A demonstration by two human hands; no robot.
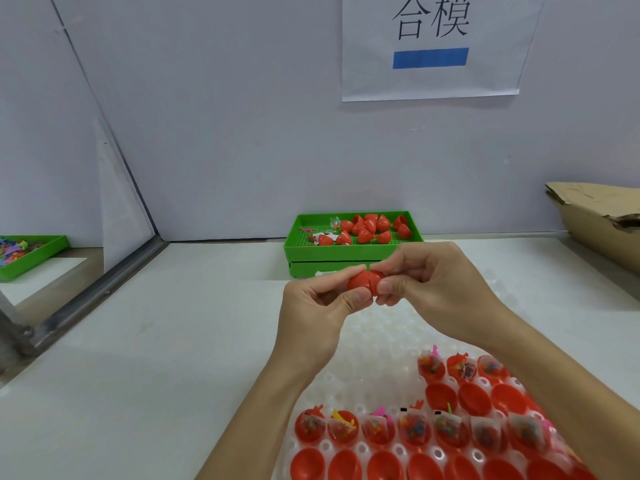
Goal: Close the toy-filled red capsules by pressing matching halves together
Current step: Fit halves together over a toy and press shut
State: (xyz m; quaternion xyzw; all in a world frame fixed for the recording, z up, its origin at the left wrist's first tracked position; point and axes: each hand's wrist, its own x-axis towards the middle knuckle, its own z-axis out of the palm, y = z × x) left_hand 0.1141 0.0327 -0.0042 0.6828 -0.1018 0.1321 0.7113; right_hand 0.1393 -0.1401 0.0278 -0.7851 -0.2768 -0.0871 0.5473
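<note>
Pinched between both hands above the white table [145, 341]: a red capsule [363, 285], its two halves pushed together, a thin dark seam running down the middle. Left hand [317, 311] curled round the left half, thumb under and forefinger over the top. Right hand [438, 280] curled round the right half, thumb pressed against its near side, other fingers folded behind. Capsule held in the air, well above the tabletop, between the near tray and the far bin.

Below the forearms, a white dimpled tray [360, 344] with round pockets. In its near rows, open red halves stuffed with small bagged toys [414, 429], standing side by side; in front of them, a row of empty red halves [348, 465]. More filled halves [462, 367] and empty halves [472, 398] toward the right, partly hidden by the right forearm.

Beyond the hands, against the back wall, a green bin [346, 252] holding a loose pile of closed red capsules [370, 228] and a few stray toy bits at its left end. Far left, past a metal frame rail [104, 289], another green bin [45, 252] with mixed coloured pieces. Right edge, a torn cardboard box [602, 220]. On the wall above, a white paper sign [433, 81] with two large characters and a blue bar.
</note>
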